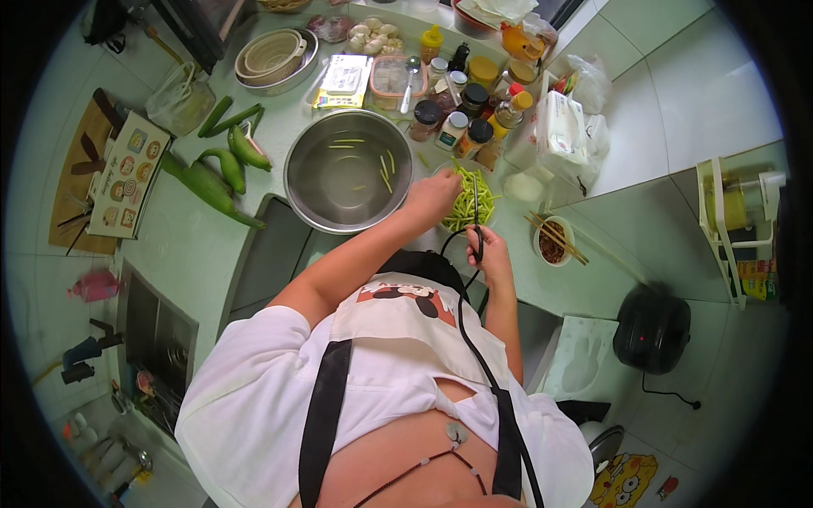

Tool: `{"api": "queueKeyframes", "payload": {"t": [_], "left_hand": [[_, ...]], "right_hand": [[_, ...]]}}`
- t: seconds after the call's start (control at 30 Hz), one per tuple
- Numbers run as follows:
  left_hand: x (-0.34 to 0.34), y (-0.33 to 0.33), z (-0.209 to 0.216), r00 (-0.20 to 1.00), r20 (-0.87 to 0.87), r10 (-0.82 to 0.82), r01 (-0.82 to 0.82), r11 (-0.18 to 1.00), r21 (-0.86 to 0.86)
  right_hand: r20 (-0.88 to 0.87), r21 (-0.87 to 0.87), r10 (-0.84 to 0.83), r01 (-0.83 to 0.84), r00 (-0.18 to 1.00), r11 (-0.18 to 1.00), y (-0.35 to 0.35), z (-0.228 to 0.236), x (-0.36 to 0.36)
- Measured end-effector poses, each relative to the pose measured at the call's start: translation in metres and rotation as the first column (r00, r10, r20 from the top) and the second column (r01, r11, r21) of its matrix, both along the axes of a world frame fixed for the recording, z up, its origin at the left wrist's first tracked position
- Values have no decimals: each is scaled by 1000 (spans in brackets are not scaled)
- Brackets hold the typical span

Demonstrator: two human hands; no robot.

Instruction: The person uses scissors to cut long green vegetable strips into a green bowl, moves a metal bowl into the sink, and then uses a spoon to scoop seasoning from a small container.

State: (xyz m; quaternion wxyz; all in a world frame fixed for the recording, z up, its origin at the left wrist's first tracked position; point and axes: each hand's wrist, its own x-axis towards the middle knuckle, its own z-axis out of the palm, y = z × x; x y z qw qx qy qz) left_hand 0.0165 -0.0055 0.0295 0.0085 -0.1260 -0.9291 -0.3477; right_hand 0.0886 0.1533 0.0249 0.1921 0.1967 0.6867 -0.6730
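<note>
Thin green vegetable strips (472, 208) fill a bowl close in front of me, its rim mostly covered. My left hand (438, 198) is at the bowl's left side with its fingers curled in; what they hold is hidden. My right hand (489, 252) closes round the lower end of a long thin dark utensil (477, 203), which reaches up over the strips. Its exact kind is not clear. Left of the bowl stands a large steel basin (292, 182) of water, with several green strips (385, 169) in it.
Jars and bottles (453, 131) crowd the back. Chopsticks (569, 239) lie across a small bowl (542, 246) of brown food at right. Long green vegetables (203, 182) lie left, near a sink (161, 326). A black cable (471, 326) runs down my front.
</note>
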Motion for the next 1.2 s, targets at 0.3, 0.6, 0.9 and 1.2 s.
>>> {"api": "queueKeyframes", "payload": {"t": [0.3,0.6,0.9,1.2], "left_hand": [[-22,-103,-51,910,-8,414,-399,882,249],[-25,-111,-55,726,664,176,-366,917,157],[-67,-110,-99,648,744,165,-641,645,416],[-58,-87,-100,781,543,307,-528,789,313]], "right_hand": [[5,27,14,-14,1000,1000,-7,5,-1],[-6,26,0,1,1000,1000,-12,12,-1],[-18,23,-19,19,1000,1000,-7,12,5],[0,33,-2,2,1000,999,-8,13,5]]}}
